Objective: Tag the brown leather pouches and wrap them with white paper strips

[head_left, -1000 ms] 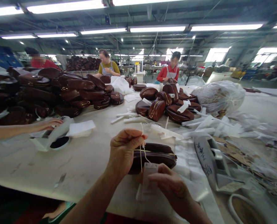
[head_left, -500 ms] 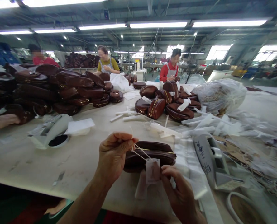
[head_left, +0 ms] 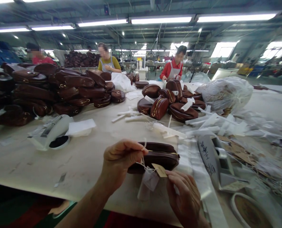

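Note:
A brown zippered bag (head_left: 164, 155) lies on the table in front of me, its gold zip facing up. My left hand (head_left: 123, 163) pinches a thin white string (head_left: 143, 161) over the bag's left end. From that string hang a small translucent packet (head_left: 151, 179) and a tan paper tag (head_left: 159, 170). My right hand (head_left: 185, 191) holds the tan tag's right corner between thumb and fingertips. Below the packet, a strip of white wrapping (head_left: 143, 191) sits against the bag's front.
Several brown bags (head_left: 160, 107) are grouped ahead, and a large stack (head_left: 71, 84) fills the left. Tape dispensers stand left (head_left: 51, 131) and right (head_left: 217, 161). White wrapping strips (head_left: 209, 125) and strung tags (head_left: 240, 152) litter the right. Co-workers (head_left: 108, 61) are across the table.
The right hand has gone from the translucent packet to the tan tag, which now shows. The packet hangs lower and tilted. My left hand moved slightly right. Another person's hand left the far-left bags.

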Motion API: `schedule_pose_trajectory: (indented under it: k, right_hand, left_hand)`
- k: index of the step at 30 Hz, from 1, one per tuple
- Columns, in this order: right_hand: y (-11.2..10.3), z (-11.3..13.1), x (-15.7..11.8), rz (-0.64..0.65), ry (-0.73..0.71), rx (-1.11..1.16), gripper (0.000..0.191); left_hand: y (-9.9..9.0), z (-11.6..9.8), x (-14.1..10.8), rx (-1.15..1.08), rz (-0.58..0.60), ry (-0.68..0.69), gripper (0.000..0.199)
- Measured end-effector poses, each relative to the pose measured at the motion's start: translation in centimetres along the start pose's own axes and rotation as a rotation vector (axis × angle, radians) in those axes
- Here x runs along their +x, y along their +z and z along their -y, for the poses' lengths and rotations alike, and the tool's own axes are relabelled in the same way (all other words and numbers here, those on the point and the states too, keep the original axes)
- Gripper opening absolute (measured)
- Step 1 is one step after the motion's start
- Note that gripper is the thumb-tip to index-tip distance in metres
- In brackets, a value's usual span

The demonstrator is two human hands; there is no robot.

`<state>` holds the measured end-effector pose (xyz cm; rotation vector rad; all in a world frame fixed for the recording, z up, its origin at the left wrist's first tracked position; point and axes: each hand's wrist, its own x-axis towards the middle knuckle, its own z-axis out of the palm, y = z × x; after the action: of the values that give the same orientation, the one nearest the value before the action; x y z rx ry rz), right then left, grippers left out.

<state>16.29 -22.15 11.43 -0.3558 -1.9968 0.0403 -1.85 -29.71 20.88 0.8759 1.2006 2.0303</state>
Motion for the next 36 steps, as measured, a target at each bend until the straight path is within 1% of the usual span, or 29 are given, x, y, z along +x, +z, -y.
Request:
schedule_pose_trajectory:
  k: [2,3,6,9,13,16,18,20,24,27,29,32,34,36]
  right_hand:
    - [-0.2,0.0,0.0,0.013,-0.01,-0.048,0.029]
    - [-0.2,-0.1,0.0,0.022,-0.017,-0.065,0.028]
    - [-0.4,-0.1,0.2,0.014,-0.021,-0.08,0.025]
    - [-0.5,0.0,0.4,-0.014,-0.019,-0.102,0.021]
    - [-0.6,0.0,0.9,-0.059,-0.004,-0.209,0.014]
    - [-0.8,-0.2,0.9,-0.038,0.014,-0.312,0.012]
    - [-0.9,-0.4,0.8,-0.027,0.023,-0.328,0.014]
    - [-0.9,-0.5,0.4,-0.025,0.028,-0.28,0.018]
    - [-0.8,-0.4,-0.5,0.005,0.0,-0.072,0.031]
    - [-0.9,-0.1,-1.3,0.03,-0.006,-0.019,0.043]
    - [-1.1,0.1,-1.6,0.044,0.054,0.035,0.046]
    - [-1.3,0.4,-1.9,0.061,0.235,0.178,0.036]
    - [-1.2,0.5,-2.0,0.025,0.369,0.223,0.027]
    - [-0.8,0.7,-2.0,-0.044,0.47,0.259,0.025]
  left_hand:
    - [-0.2,0.2,-0.5,0.04,0.089,-0.062,0.011]
    - [-0.2,0.3,-0.6,0.035,0.104,-0.064,0.01]
    - [-0.3,0.3,-0.9,0.011,0.095,-0.04,0.011]
    - [-0.5,0.5,-0.9,0.017,0.103,-0.062,0.011]
    - [-0.8,0.8,-1.0,-0.025,0.134,-0.072,0.012]
    - [-0.9,0.8,-0.9,-0.064,0.13,-0.059,0.011]
    - [-0.9,0.7,-0.8,-0.077,0.117,-0.053,0.011]
    - [-0.9,0.6,-0.8,-0.082,0.11,-0.05,0.011]
    - [-0.7,0.6,-1.0,-0.092,0.109,-0.063,0.011]
    - [-0.7,0.8,-1.1,-0.104,0.09,-0.067,0.012]
    - [-0.8,0.9,-1.2,-0.104,0.076,-0.069,0.012]
    - [-1.0,1.1,-1.3,-0.102,0.054,-0.074,0.012]
    - [-1.1,1.1,-1.4,-0.103,0.041,-0.071,0.012]
    - [-1.3,1.1,-1.6,-0.099,0.032,-0.067,0.012]
